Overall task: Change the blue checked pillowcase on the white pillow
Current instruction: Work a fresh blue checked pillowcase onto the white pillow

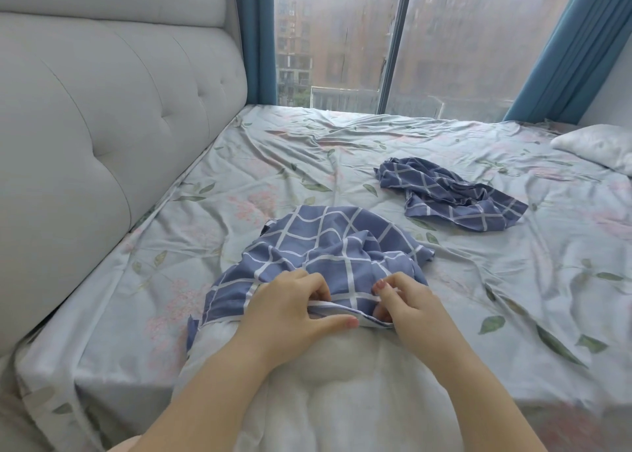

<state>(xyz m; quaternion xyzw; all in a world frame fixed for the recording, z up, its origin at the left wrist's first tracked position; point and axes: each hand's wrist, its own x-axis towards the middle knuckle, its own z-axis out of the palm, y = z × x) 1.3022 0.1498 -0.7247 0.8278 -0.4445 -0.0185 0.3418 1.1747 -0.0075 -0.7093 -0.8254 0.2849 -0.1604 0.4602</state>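
Note:
A white pillow [342, 393] lies at the near edge of the bed, its far end inside a blue checked pillowcase [328, 243] that is bunched up over it. My left hand [290, 308] and my right hand [407, 304] both pinch the open hem of that pillowcase, side by side, where it meets the bare white pillow. A second blue checked pillowcase [451, 195] lies crumpled and empty on the sheet further away to the right.
The bed carries a wrinkled pale floral sheet [256, 164]. A padded grey headboard [102, 109] runs along the left. Another white pillow [602, 147] rests at the far right. A large window [393, 41] with blue curtains stands behind the bed.

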